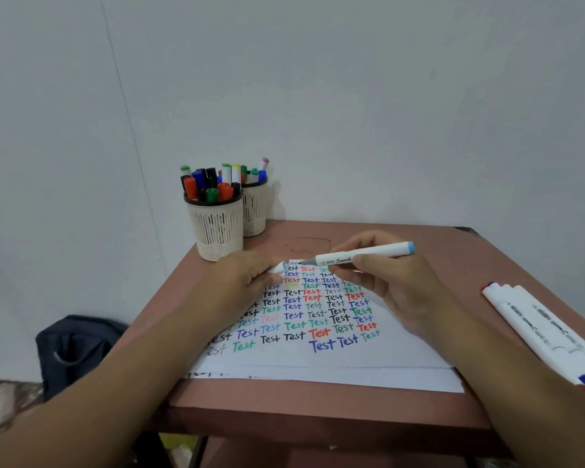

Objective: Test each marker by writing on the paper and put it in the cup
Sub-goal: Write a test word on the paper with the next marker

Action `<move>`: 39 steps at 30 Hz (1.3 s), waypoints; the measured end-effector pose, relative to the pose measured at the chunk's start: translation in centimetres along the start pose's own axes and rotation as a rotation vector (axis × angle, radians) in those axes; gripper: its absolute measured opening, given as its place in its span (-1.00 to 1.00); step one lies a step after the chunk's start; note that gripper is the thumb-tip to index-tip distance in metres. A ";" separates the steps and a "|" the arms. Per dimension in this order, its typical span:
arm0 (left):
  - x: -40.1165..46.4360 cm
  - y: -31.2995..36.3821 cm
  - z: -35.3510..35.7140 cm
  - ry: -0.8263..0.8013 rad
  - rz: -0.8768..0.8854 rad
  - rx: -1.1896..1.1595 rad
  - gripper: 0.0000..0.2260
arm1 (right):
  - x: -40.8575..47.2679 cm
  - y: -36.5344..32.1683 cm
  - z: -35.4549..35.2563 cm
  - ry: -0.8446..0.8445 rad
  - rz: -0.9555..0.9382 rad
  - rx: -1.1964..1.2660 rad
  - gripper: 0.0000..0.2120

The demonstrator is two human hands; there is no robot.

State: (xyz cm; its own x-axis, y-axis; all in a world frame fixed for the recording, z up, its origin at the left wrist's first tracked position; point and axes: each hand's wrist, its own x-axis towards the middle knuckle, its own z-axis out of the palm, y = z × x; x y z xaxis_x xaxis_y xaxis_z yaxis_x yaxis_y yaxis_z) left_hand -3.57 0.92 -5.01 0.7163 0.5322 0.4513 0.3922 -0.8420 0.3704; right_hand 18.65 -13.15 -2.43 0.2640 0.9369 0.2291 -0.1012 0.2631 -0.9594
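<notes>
On the counter (419,251) the paper (318,359) lies at the near edge, covered in "Test", two cups (217,228) at the far left corner. Right hand (395,285) grips the light-blue marker (362,255), uncapped, tip hovering over the paper's far edge; left hand (247,275) pinches its cap (279,267). Testing step, I judge: next, lower the tip and write.

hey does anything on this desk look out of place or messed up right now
Nothing looks spilled or damaged. The only slightly untidy thing is the paper: the sheets are stacked askew, with a lower sheet's edge sticking out at the near side. The two cups stand upright.
</notes>
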 end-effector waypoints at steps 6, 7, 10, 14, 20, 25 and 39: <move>0.2 -0.6 0.3 0.017 0.044 0.017 -0.77 | -0.2 -0.1 0.5 0.007 0.015 -0.014 -0.88; 0.2 -0.7 0.3 0.015 0.050 0.022 -0.77 | -0.2 0.0 0.6 0.007 0.012 -0.029 -0.88; 0.2 -0.8 0.5 0.028 0.061 0.014 -0.81 | -0.2 0.0 0.8 0.006 0.015 -0.049 -0.87; 0.3 -1.2 0.8 0.038 0.068 0.013 -0.80 | -0.1 0.1 0.8 0.016 0.018 -0.060 -0.87; 0.3 -1.2 0.9 0.028 0.098 0.022 -0.73 | 0.0 0.3 0.8 -0.024 0.038 -0.101 -0.77; 0.3 -0.7 0.6 -0.005 0.136 0.020 -0.79 | 0.3 0.6 0.9 0.017 0.045 -0.227 -0.76; -0.2 -0.2 0.7 0.026 0.039 0.025 -0.83 | 0.7 0.5 2.2 0.042 0.062 -0.272 -0.80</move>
State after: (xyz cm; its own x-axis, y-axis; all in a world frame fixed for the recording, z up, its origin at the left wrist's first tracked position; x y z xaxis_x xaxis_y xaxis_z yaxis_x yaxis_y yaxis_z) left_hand -3.40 0.98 -5.73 0.7161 0.5012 0.4858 0.3792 -0.8637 0.3320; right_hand 16.71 -11.90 -2.37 0.3052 0.9376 0.1666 0.1412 0.1285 -0.9816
